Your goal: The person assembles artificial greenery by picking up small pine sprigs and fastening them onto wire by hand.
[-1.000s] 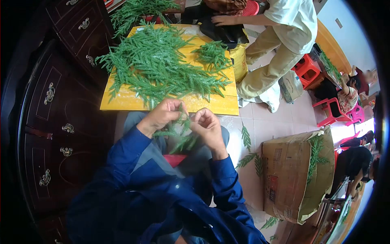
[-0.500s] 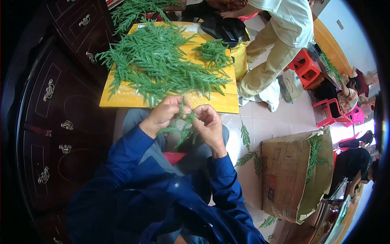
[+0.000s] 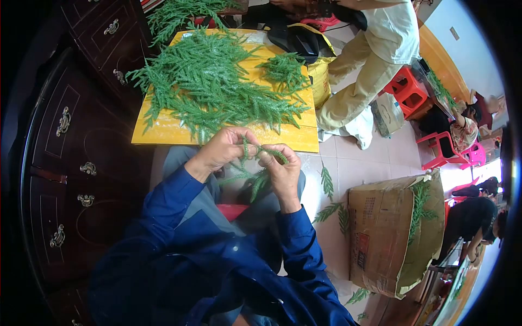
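My left hand (image 3: 218, 154) pinches a green leafy sprig (image 3: 259, 183) between thumb and fingertips, just in front of the yellow tabletop. Close against it, my right hand (image 3: 284, 171) is also closed on the sprig, with one stem curving over its fingers. The lower fronds hang below both hands, above my lap. Where the stems meet is partly covered by my fingertips. Beyond the hands, a large heap of similar green sprigs (image 3: 198, 76) lies on the yellow tabletop (image 3: 168, 134), with a smaller bunch (image 3: 285, 71) at its right.
A dark wooden cabinet (image 3: 60, 168) stands on the left. To the right is an open cardboard box (image 3: 375, 233) with greenery in it, and loose sprigs (image 3: 328, 182) lie on the floor. A person in light trousers (image 3: 356, 76) stands beyond the table; red stools (image 3: 405, 92) are behind.
My right hand has turned slightly, and a stem now bends over its fingers. The hanging fronds have shifted to the right. The standing person's arm has moved up and away from the black bag.
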Tool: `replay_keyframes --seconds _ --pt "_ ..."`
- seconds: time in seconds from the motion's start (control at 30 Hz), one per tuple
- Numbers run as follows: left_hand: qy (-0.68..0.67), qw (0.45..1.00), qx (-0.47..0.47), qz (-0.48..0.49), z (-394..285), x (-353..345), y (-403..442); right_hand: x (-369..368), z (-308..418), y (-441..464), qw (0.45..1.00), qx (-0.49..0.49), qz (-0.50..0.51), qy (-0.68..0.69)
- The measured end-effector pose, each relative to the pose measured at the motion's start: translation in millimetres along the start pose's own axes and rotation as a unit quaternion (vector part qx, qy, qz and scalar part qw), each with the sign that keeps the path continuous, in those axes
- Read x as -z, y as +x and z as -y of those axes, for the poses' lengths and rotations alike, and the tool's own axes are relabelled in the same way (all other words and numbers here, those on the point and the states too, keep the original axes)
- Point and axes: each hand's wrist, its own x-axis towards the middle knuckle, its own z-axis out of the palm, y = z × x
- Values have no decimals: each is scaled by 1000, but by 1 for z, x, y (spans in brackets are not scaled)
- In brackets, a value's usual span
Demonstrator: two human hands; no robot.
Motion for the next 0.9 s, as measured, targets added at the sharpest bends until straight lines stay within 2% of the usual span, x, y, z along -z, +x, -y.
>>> replay_keyframes --seconds 0.03,0.13,0.23,0.33,0.53,0.63,0.73,0.83,0.9 --pt "12 1000 -2 -9 -1 -3 -1 2 2 0 1000 -27 0 12" --pt "-45 999 -2 -7 9 1 3 4 -3 4 1000 11 15 7" --pt "-119 992 6 -49 21 -1 5 7 -4 6 996 38 13 -86" --pt "-152 986 3 -67 23 -7 4 11 -9 7 992 67 10 -106" --pt "-59 997 -7 -47 23 -4 4 16 -5 10 961 164 10 -221" --pt "-8 999 -24 -31 18 -2 1 14 -7 8 958 176 31 -225" --pt "7 999 -42 -21 13 -5 -6 6 -1 3 999 -26 31 -34" --pt "30 995 -91 -24 20 -11 -8 19 -14 11 963 -173 103 178" --pt "66 994 -84 -27 13 -16 -13 20 -16 10 930 -233 115 258"
